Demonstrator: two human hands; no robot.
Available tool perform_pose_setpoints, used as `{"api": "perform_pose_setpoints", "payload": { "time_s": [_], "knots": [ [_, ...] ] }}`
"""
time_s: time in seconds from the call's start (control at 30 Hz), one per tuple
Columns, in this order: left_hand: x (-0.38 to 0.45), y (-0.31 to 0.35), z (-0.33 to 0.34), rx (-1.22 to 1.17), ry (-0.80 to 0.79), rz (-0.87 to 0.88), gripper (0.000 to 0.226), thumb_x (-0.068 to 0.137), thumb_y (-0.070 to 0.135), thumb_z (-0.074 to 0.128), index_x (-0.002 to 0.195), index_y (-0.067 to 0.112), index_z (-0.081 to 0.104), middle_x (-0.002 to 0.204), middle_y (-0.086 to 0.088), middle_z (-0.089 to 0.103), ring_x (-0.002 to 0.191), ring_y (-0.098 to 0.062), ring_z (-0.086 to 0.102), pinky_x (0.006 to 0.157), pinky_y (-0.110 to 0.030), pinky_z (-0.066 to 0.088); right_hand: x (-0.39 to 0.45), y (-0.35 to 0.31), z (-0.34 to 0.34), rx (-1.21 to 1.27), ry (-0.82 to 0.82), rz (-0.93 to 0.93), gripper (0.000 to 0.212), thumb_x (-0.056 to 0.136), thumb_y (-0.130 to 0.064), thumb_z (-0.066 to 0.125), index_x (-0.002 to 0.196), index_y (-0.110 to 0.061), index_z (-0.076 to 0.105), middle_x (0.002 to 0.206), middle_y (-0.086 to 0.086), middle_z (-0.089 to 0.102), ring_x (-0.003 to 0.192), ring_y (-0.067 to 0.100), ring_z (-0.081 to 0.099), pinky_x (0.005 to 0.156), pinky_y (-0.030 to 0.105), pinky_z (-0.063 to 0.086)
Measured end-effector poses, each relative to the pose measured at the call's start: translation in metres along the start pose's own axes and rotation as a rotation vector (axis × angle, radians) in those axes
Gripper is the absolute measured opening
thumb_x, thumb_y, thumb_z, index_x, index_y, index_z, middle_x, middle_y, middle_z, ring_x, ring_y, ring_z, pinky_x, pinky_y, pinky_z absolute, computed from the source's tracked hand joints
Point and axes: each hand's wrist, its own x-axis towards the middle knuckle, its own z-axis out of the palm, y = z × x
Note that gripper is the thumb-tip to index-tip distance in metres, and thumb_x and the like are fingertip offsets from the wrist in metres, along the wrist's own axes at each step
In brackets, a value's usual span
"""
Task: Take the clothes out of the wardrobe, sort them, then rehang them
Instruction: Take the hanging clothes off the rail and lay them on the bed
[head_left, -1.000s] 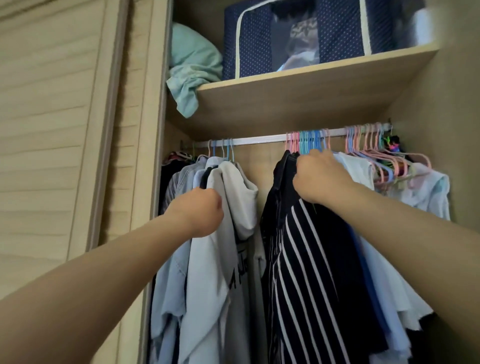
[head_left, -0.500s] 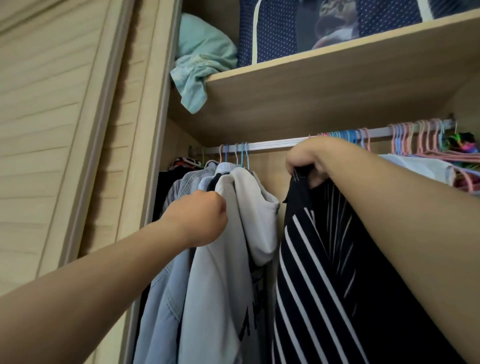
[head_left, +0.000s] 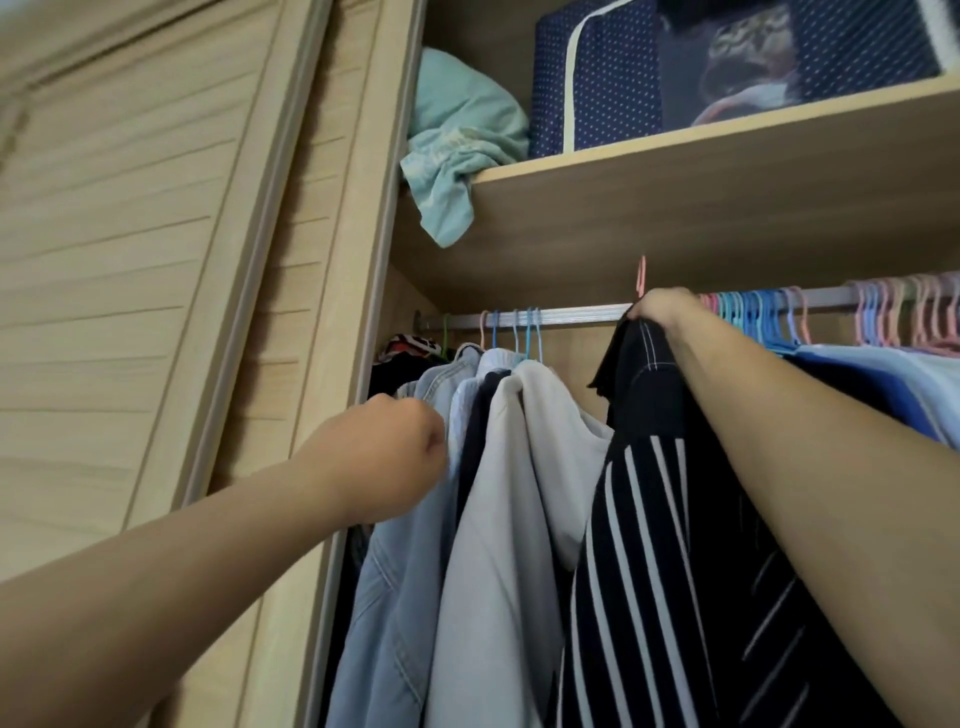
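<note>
The right hand (head_left: 657, 312) is gripping the striped top (head_left: 654, 545) by its hanger (head_left: 641, 273), the left hand (head_left: 387, 462) is squeezing the pale shirts (head_left: 462, 415), and the top may be slipping off

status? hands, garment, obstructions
Right hand grips striped garment top at rail. Left hand fisted in denim shirt. Pink hanger hook near shelf underside.

left hand (head_left: 387, 457) fisted, right hand (head_left: 662, 309) raised, gripping
</note>
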Motion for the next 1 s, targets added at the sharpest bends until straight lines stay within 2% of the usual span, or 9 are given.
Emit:
{"api": "perform_pose_setpoints", "payload": {
  "time_s": [0.2, 0.33, 0.4, 0.5, 0.63, 0.77, 0.87, 0.93, 1.0],
  "knots": [
    [-0.023, -0.007, 0.002, -0.416, -0.074, -0.085, 0.023, 0.096, 0.025, 0.056, 0.083, 0.017, 0.074, 0.074, 0.003, 0.072, 0.069, -0.01, 0.068, 0.068, -0.03, 0.056, -0.092, 0.006, 0.042, 0.518, 0.131, -0.001, 0.021, 0.09, -0.016, 0.057, 0.107, -0.008, 0.064, 0.093, 0.009, 0.066, 0.083, 0.027, 0.067, 0.072, 0.034, 0.056],
    [-0.039, 0.013, -0.013, -1.214, -0.216, -0.227, 0.032, 0.101, 0.036, 0.058, 0.091, 0.011, 0.074, 0.078, -0.002, 0.071, 0.068, -0.016, 0.067, 0.067, -0.031, 0.057, -0.233, 0.037, 0.089, 0.457, 0.048, -0.229, 0.01, 0.075, -0.027, 0.058, 0.083, -0.022, 0.054, 0.083, -0.002, 0.061, 0.079, 0.022, 0.061, 0.074, 0.036, 0.05],
    [-0.048, 0.019, -0.018, -1.367, -0.444, -0.249, 0.037, 0.098, 0.048, 0.057, 0.088, 0.015, 0.072, 0.084, 0.0, 0.069, 0.075, -0.018, 0.065, 0.072, -0.032, 0.054, -0.305, 0.051, 0.116, 0.423, -0.089, -0.321, 0.031, 0.079, -0.038, 0.054, 0.108, -0.028, 0.056, 0.103, -0.006, 0.068, 0.098, 0.016, 0.066, 0.088, 0.042, 0.054],
    [-0.065, 0.01, 0.0, -1.114, -0.573, -0.192, 0.013, 0.093, 0.019, 0.067, 0.103, 0.013, 0.072, 0.102, -0.01, 0.077, 0.099, -0.031, 0.073, 0.093, -0.045, 0.058, -0.375, 0.059, 0.135, 0.168, -0.295, -0.324, 0.047, 0.085, -0.044, 0.054, 0.128, -0.028, 0.043, 0.105, -0.006, 0.066, 0.092, 0.009, 0.059, 0.087, 0.041, 0.052],
    [-0.092, -0.036, 0.004, -0.572, -0.34, -0.041, 0.019, 0.081, -0.001, 0.061, 0.09, 0.013, 0.07, 0.087, -0.006, 0.074, 0.09, -0.026, 0.069, 0.075, -0.021, 0.054, -0.383, 0.05, 0.127, -0.162, -0.548, -0.495, 0.023, 0.087, -0.045, 0.055, 0.096, -0.023, 0.059, 0.077, -0.006, 0.067, 0.078, 0.022, 0.063, 0.077, 0.042, 0.054],
    [-0.115, -0.097, -0.023, -0.164, 0.063, 0.021, 0.024, 0.084, 0.004, 0.06, 0.084, 0.028, 0.065, 0.091, -0.001, 0.064, 0.091, -0.032, 0.062, 0.073, -0.037, 0.05, -0.35, 0.039, 0.102, -0.23, 0.091, -0.789, 0.022, 0.093, -0.03, 0.051, 0.094, -0.024, 0.071, 0.088, -0.009, 0.071, 0.082, 0.012, 0.063, 0.079, 0.034, 0.052],
    [-0.125, -0.131, -0.043, -0.101, 0.55, 0.048, 0.027, 0.085, 0.011, 0.065, 0.107, 0.024, 0.073, 0.098, -0.002, 0.063, 0.085, -0.035, 0.062, 0.067, -0.039, 0.049, -0.305, 0.021, 0.074, -0.276, 0.28, -0.719, 0.019, 0.098, -0.023, 0.051, 0.106, -0.022, 0.068, 0.102, -0.004, 0.065, 0.095, 0.012, 0.056, 0.084, 0.027, 0.041],
    [-0.119, -0.141, -0.055, -0.191, 0.649, -0.011, 0.027, 0.087, 0.023, 0.067, 0.114, 0.021, 0.07, 0.095, -0.002, 0.066, 0.086, -0.032, 0.063, 0.071, -0.039, 0.047, -0.278, 0.008, 0.064, -0.4, 0.158, -0.627, 0.024, 0.101, -0.03, 0.045, 0.108, -0.022, 0.067, 0.109, 0.002, 0.064, 0.105, 0.022, 0.056, 0.089, 0.035, 0.042],
    [-0.105, -0.141, -0.053, -0.199, 0.608, -0.087, 0.024, 0.088, 0.039, 0.065, 0.105, 0.023, 0.069, 0.088, -0.004, 0.069, 0.085, -0.032, 0.064, 0.069, -0.039, 0.047, -0.269, 0.002, 0.058, -0.361, -0.224, -0.428, 0.034, 0.102, -0.038, 0.041, 0.098, -0.02, 0.07, 0.104, 0.001, 0.07, 0.102, 0.024, 0.062, 0.091, 0.041, 0.047]
  ]
}}
